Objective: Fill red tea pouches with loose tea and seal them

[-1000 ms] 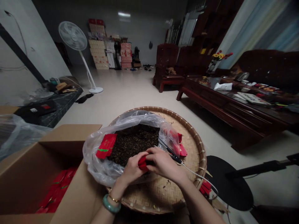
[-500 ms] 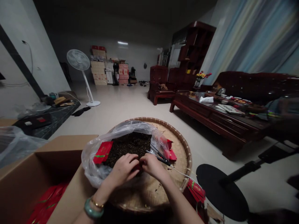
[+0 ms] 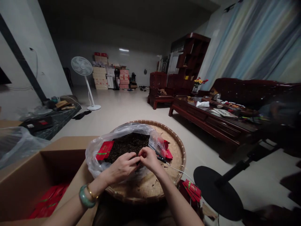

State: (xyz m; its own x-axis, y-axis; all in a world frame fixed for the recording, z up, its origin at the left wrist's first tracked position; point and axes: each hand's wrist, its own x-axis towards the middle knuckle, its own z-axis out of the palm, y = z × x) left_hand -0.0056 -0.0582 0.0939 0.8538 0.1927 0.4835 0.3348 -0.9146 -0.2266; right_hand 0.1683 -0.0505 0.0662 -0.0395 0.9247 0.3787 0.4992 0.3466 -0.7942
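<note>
My left hand (image 3: 124,164) is closed, its bent fingertips meeting those of my right hand (image 3: 149,159), closed in a pinch. Whatever they hold is hidden by the fingers. Both hover over the near edge of an open clear plastic bag (image 3: 92,153) filled with dark, dry leaves (image 3: 129,145) that look like tea. Against the bag's left side lies a red packet (image 3: 105,150) with a green stripe. Just right of my right hand rests a black-handled tool (image 3: 162,158) with a white cord. More red packets (image 3: 168,154) lie beyond it.
The bag sits on a round woven bamboo tray (image 3: 180,147). At left stands an open cardboard box (image 3: 70,143) with red packets (image 3: 50,199) inside. Right of the tray are more red packets (image 3: 191,190) and a round black stand base (image 3: 217,193). A wooden table (image 3: 207,116) stands farther right.
The view has tilted slightly, so the room sits lower and the tray a little left. My hands stay close together over the bag; the dark red patch between them no longer shows.
</note>
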